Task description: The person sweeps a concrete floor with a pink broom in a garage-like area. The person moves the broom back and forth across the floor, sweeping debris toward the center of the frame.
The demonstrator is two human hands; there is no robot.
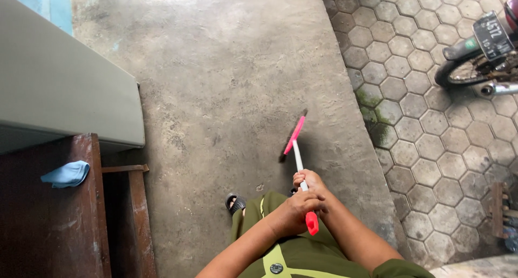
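A broom (295,139) with a pink head, dark bristles and a white handle with a red end cap rests its bristles on the grey concrete floor (226,67) in front of me. My left hand (294,212) grips the handle low down, just above the red cap. My right hand (308,179) holds the handle a little higher, closer to the head. Both forearms come in from the bottom edge over my green clothing (291,251). A sandalled foot (236,203) shows just left of my hands.
A grey-green wall or ledge (59,84) runs along the left, with a dark red wooden bench (48,213) below it and a blue cloth (67,174) on top. Hexagonal pavers (431,111) lie to the right, where a motorcycle rear wheel (477,62) stands at the top corner.
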